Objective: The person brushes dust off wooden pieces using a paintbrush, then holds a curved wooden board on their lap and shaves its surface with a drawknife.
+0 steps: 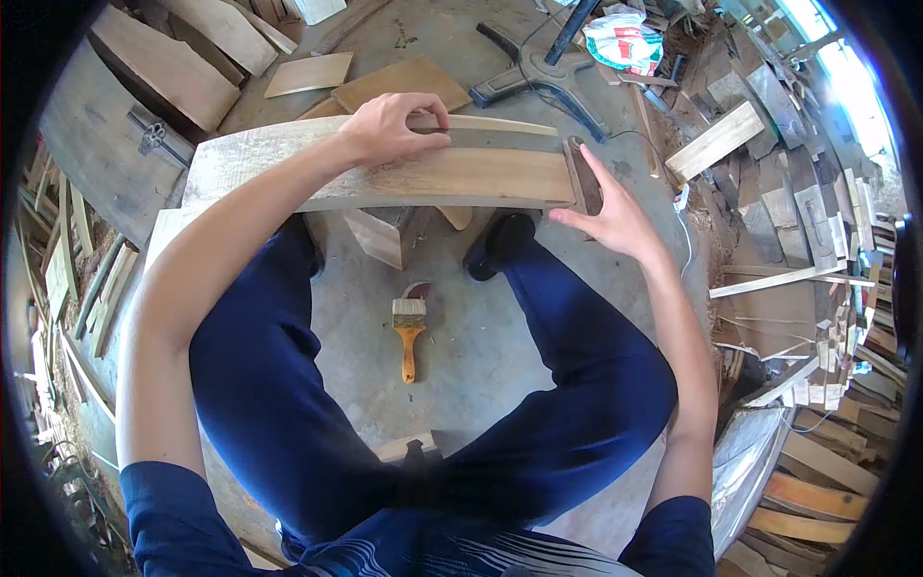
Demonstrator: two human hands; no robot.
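A long pale wooden board (481,173) lies crosswise above the knees, with a thin curved strip (510,125) along its far edge. My left hand (399,130) is on the far side of the board, thumb and fingers curled together on the wood at that edge. At the board's right end stands a short dark wooden block (584,178). My right hand (615,212) spans this block, a finger at its far end and the thumb near its close end. What lies under the left fingers is partly hidden.
A brush (409,337) lies on the floor between the legs, below a wooden block (377,236). Beyond the board are flat wood pieces (310,75), a dark metal stand base (538,77) and a white bag (623,43). Scrap wood (716,141) is piled at the right.
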